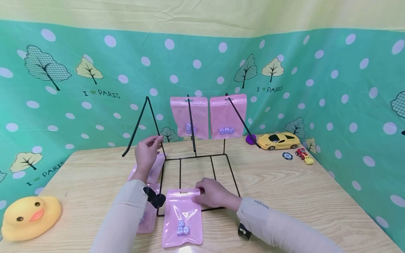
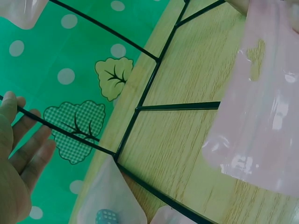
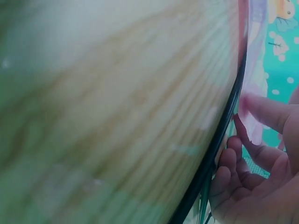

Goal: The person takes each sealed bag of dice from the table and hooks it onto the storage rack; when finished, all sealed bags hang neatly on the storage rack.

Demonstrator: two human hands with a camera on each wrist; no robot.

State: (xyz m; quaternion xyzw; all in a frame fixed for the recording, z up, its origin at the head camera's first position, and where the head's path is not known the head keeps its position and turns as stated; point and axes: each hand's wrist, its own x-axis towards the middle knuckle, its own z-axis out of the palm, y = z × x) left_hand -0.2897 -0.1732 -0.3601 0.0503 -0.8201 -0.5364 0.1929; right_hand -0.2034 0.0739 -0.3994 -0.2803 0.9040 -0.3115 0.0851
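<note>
A black wire rack (image 1: pixel 202 156) stands mid-table with slanting hook arms. Two pink bags (image 1: pixel 189 117) (image 1: pixel 227 116) holding dice hang on its middle and right arms. My left hand (image 1: pixel 147 153) holds the rack's left wire arm (image 1: pixel 152 112); in the left wrist view this wire (image 2: pixel 79 135) runs between thumb and fingers (image 2: pixel 25 144). My right hand (image 1: pixel 212 193) pinches the top edge of a pink bag (image 1: pixel 182 218) with dice that lies flat over the rack's front bar. In the right wrist view my curled fingers (image 3: pixel 247 186) sit by that bag's edge (image 3: pixel 256 70).
Two more pink bags (image 1: pixel 156 165) (image 1: pixel 147 216) lie on the wooden table (image 1: pixel 284 196) under my left arm. A yellow duck (image 1: pixel 28 216) sits front left. A yellow toy car (image 1: pixel 278 140), a chip (image 1: pixel 287 155) and a small red toy (image 1: pixel 304 154) are back right.
</note>
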